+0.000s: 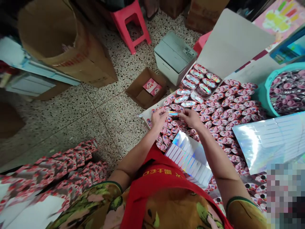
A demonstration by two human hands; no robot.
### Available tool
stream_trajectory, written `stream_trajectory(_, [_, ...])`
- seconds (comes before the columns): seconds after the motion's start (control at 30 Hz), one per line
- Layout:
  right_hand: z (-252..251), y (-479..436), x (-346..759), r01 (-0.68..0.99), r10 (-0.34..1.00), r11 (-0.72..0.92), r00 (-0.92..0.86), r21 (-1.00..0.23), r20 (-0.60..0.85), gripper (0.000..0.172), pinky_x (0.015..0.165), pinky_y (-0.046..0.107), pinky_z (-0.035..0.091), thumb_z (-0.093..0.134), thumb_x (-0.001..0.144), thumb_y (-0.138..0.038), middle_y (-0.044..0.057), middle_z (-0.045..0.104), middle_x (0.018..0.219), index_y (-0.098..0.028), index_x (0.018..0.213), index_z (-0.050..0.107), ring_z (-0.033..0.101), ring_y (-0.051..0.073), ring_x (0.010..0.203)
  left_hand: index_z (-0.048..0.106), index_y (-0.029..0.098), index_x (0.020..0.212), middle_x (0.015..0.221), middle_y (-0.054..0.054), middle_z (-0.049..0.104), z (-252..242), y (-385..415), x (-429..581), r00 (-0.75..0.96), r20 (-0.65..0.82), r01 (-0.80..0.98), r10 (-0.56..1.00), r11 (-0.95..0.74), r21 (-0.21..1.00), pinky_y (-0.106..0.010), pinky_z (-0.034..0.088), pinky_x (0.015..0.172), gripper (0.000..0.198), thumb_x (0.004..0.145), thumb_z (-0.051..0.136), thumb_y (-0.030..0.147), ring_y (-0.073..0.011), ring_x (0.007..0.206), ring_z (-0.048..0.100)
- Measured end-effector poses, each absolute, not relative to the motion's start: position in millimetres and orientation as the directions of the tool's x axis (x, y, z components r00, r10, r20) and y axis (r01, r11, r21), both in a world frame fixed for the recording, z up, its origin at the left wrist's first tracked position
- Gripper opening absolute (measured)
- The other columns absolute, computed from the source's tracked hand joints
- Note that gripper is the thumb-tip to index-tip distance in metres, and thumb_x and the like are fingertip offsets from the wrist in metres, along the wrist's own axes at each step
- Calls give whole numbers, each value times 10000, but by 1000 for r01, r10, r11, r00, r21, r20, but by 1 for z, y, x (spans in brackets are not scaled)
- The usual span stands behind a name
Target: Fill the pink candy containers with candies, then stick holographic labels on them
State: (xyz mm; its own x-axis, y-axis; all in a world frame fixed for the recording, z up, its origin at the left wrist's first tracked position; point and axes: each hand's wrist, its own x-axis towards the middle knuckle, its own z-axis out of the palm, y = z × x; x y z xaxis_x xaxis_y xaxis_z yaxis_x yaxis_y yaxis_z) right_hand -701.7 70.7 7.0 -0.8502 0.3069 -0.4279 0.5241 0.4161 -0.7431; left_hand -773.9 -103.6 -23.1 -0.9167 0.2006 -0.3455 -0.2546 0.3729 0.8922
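Observation:
A small shiny, rainbow-coloured sticker strip (173, 113) is stretched level between my two hands, over the top of one of the packed pouches. My left hand (159, 119) pinches its left end, and my right hand (191, 118) pinches the right end. Around them stand many pink-and-white spouted pouches (216, 113) in close rows, with pink caps showing. Several pouches (188, 104) just beyond my hands have shiny strips across their tops. Below my hands, a sheet of holographic stickers (184, 160) lies on the pouches, partly peeled.
A larger shiny sticker sheet (271, 140) lies at right, near a turquoise basket (264, 92) of capped items. Strip-topped pouches fill an open white box (234, 35). On the floor are a small carton (135, 89), a grey bin (175, 52), a pink stool (130, 19) and a large carton (95, 63).

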Motion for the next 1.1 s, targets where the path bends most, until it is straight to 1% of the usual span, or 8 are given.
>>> stream_trajectory(0.13, [22,88,-771,413,232,810,-878,-415,-419,229,637,270,392,623,882,-373,38,707,758,-186,822,741,608,170,714,672,208,773,873,-40,685,-32,-91,-798,-971,-229,-147,67,585,798,-358,485,909,47,803,653,239,-231,963,631])
stream_trajectory(0.23, [30,91,-811,368,244,903,-865,-222,-439,196,676,276,436,659,847,-346,64,752,890,-210,892,793,662,210,829,685,214,804,998,-89,693,-32,-79,-805,-979,-203,-123,23,726,676,-432,446,980,91,849,621,261,-289,1087,591])
stream_trajectory(0.3, [30,91,-827,352,257,922,-869,-161,-424,190,718,280,467,688,819,-326,74,763,955,-223,927,805,680,227,890,696,217,854,1056,-107,690,-31,-72,-807,-978,-209,-127,9,770,626,-463,431,986,125,884,593,281,-314,1136,566])
stream_trajectory(0.47, [20,91,-836,357,273,921,-875,-153,-401,192,770,293,508,705,828,-316,75,768,1016,-241,974,803,692,244,965,699,221,905,1099,-122,680,-32,-64,-808,-977,-214,-129,-5,812,570,-507,406,971,159,927,565,303,-340,1173,530])
stream_trajectory(0.7, [7,94,-834,359,272,917,-881,-173,-386,208,797,300,516,679,855,-334,66,765,1041,-248,1005,795,694,235,983,704,232,847,1021,-107,686,-46,-62,-805,-993,-115,-49,20,827,560,-491,416,922,140,909,604,308,-325,1113,540])
stream_trajectory(0.87, [3,94,-837,391,305,905,-871,-168,-384,198,809,312,525,683,842,-303,82,764,1037,-234,989,795,698,247,996,705,223,865,1056,-126,676,-45,-59,-809,-983,-183,-69,30,857,511,-527,408,948,149,910,602,322,-351,1143,532])
stream_trajectory(0.97, [1,95,-840,431,344,885,-861,-178,-373,204,831,319,539,739,817,-327,88,757,1061,-227,988,790,695,249,1002,689,221,976,1141,-143,649,-40,-61,-815,-976,-218,-105,7,862,496,-539,401,980,148,900,625,330,-364,1194,514])
stream_trajectory(1.1, [2,98,-841,419,330,884,-873,-208,-359,291,881,336,542,759,812,-266,72,749,1129,-261,1103,773,686,250,1052,713,248,999,1149,-139,639,-36,-69,-819,-973,-225,-63,55,872,485,-552,413,958,143,913,608,293,-374,1190,510])
